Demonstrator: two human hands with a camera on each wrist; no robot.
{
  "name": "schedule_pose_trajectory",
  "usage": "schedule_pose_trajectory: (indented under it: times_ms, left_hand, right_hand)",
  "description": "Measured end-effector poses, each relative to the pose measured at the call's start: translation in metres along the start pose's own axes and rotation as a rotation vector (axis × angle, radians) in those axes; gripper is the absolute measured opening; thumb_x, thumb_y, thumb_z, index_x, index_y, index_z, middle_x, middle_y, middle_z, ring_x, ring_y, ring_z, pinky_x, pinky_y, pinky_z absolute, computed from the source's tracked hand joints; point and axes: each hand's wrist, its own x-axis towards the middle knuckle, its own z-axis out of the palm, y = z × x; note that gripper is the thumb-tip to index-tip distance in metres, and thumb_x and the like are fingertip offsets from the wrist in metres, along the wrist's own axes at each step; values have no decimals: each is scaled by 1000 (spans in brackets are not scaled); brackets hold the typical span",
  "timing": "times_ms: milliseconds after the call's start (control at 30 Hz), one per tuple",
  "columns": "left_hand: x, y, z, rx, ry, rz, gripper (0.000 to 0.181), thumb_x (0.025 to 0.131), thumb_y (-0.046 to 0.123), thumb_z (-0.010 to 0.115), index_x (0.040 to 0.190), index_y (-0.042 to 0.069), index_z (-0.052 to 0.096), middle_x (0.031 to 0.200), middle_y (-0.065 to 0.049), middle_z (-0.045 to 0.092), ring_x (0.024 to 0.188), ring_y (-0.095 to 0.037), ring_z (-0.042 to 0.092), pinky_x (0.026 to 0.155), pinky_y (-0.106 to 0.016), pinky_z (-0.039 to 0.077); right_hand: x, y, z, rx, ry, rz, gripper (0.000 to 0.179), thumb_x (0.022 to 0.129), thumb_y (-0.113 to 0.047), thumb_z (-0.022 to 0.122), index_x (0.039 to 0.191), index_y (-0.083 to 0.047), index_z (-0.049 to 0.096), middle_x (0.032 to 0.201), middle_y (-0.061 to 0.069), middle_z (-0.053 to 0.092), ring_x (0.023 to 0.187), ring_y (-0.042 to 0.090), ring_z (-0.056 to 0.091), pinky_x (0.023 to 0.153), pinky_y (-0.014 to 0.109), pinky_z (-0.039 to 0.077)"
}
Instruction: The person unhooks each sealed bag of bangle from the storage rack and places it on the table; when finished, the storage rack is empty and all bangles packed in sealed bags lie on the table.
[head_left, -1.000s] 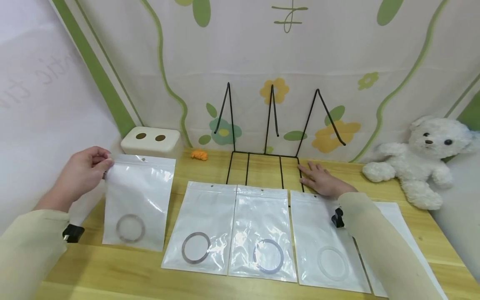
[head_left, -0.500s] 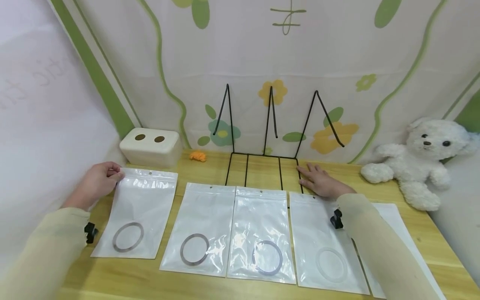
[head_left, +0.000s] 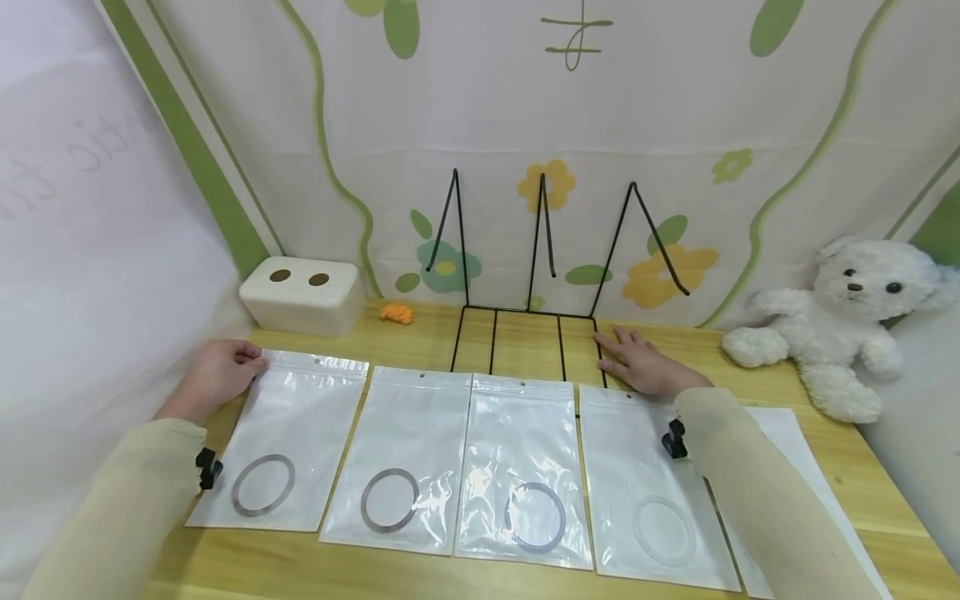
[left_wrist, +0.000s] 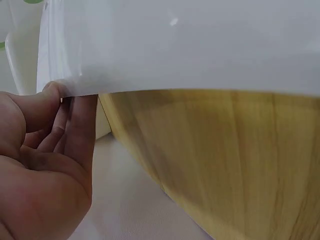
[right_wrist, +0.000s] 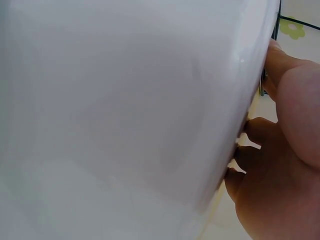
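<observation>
My left hand [head_left: 215, 377] pinches the upper left corner of a white zip bag [head_left: 303, 417] at the left end of a row. A brownish ring like a bangle [head_left: 237, 485] shows through it. In the left wrist view, the thumb and fingers grip the edge of the bag [left_wrist: 190, 50], which curves above the wood. Beside it lie more such bags [head_left: 420, 417], most showing a ring inside. My right hand [head_left: 645, 367] rests on the table with fingers spread, touching the right side of a black wire rack [head_left: 528, 311]. My right sleeve partly covers the two rightmost bags.
Behind the left hand stands a cream box [head_left: 303, 296] with two round holes. A small orange object [head_left: 396, 313] lies near the rack. At the right sits a white teddy bear [head_left: 840, 333]. A patterned cloth [head_left: 495, 100] hangs behind the wooden table [head_left: 337, 575].
The left hand has lowered the leftmost bag from a raised, tilted position down to the table and shifted it right, against the row. The right hand has stayed in place.
</observation>
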Motion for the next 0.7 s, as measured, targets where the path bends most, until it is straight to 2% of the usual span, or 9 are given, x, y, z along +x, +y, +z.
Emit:
schedule_pose_trajectory:
  times_ms: [267,467,700]
  left_hand:
    - [2,3,9,-42,-11,-54,31,105,10,65,118,-18,65,103,-30,71,84,-29,67,64,-29,53]
    - [4,4,14,-68,-38,-109,34,107,13,64,124,-16,64,109,-31,71,87,-30,67,67,-28,55]
    - [5,3,14,-61,-43,-118,36,108,15,63,125,-16,63,113,-32,69,92,-33,65,70,-29,55]
  right_hand:
    - [1,2,2,2,0,6,68,118,-41,43,173,-10,22,177,36,0,161,64,-3,127,79,1]
    - [1,0,1,5,-4,12,68,118,-41,43,173,-9,22,176,37,0,160,65,-3,126,80,2]
    - [1,-1,1,-1,2,20,68,118,-43,43,173,-10,21,176,36,0,160,65,-5,127,80,1]
